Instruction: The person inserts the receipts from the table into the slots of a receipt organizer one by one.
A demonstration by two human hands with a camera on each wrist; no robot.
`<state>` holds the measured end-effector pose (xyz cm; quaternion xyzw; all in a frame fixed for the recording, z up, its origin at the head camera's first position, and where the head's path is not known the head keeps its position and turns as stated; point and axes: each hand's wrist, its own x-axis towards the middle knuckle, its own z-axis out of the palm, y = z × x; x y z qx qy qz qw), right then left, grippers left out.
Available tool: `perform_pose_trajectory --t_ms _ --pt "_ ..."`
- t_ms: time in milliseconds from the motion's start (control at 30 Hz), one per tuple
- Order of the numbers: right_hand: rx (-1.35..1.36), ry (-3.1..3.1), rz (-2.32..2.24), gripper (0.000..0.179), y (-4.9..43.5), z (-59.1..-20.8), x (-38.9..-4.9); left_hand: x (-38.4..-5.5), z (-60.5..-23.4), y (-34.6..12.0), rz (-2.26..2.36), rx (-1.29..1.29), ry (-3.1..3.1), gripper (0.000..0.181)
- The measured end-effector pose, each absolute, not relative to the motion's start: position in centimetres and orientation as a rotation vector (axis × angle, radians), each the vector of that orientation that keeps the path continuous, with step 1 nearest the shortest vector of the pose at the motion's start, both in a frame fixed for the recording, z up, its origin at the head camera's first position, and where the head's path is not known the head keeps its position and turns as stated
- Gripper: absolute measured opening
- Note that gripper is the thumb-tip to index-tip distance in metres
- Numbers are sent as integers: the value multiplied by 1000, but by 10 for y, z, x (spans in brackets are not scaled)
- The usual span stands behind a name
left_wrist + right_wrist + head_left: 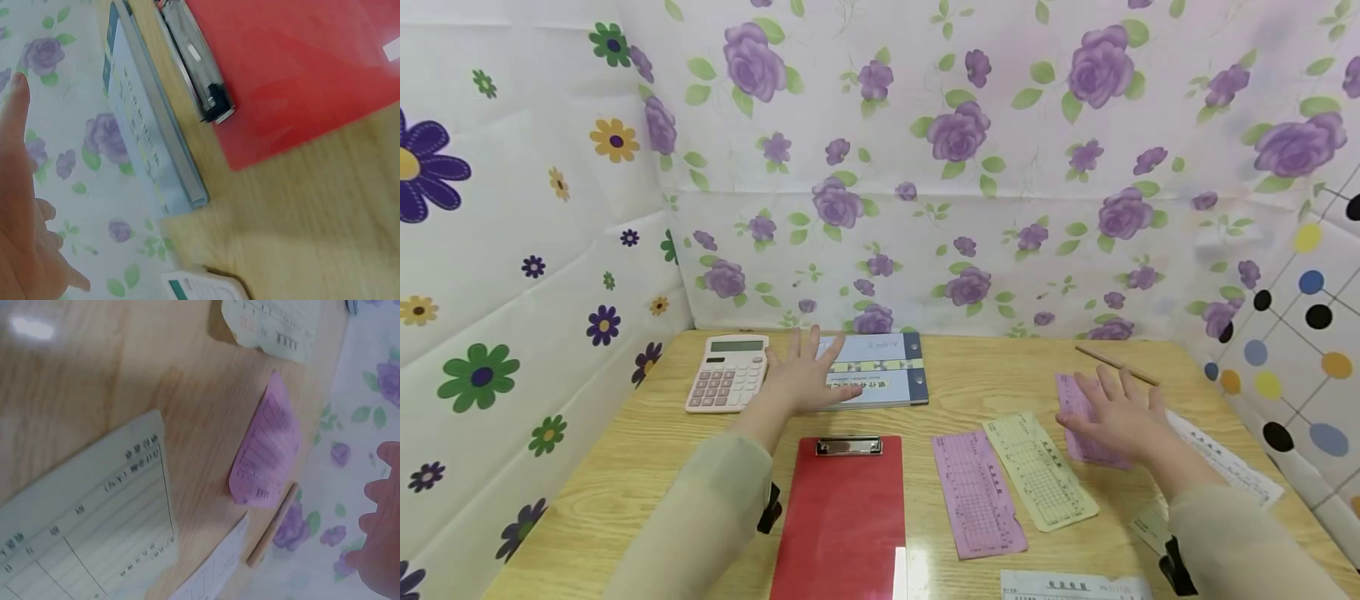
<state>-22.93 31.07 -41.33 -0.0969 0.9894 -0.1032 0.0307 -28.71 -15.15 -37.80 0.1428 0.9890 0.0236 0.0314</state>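
My left hand (805,375), fingers spread, holds nothing and overlaps a blue-and-white booklet (880,348) in the head view. Left of it is a white calculator (733,375) with pinkish keys. In the left wrist view the hand (25,212) appears apart from the booklet (150,119). A red clipboard (842,517) with a metal clip lies nearer me. My right hand (1120,417), also spread and holding nothing, overlaps a pink printed slip (1101,454). The right wrist view shows that slip (269,450) on the table, away from the hand (384,531).
Another pink slip (977,492) and a yellowish slip (1037,471) lie right of the clipboard. White slips lie at the right (1232,467) and front edge (1075,586). A brown stick-like pen (1117,364) lies behind. Flowered cloth (925,250) walls the table's back.
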Motion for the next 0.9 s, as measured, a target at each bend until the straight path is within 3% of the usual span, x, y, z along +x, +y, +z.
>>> perform_pose_trajectory --t_ms 900 --pt "-759 3065 -414 83 249 -461 -172 -237 -440 -140 136 878 2916 94"
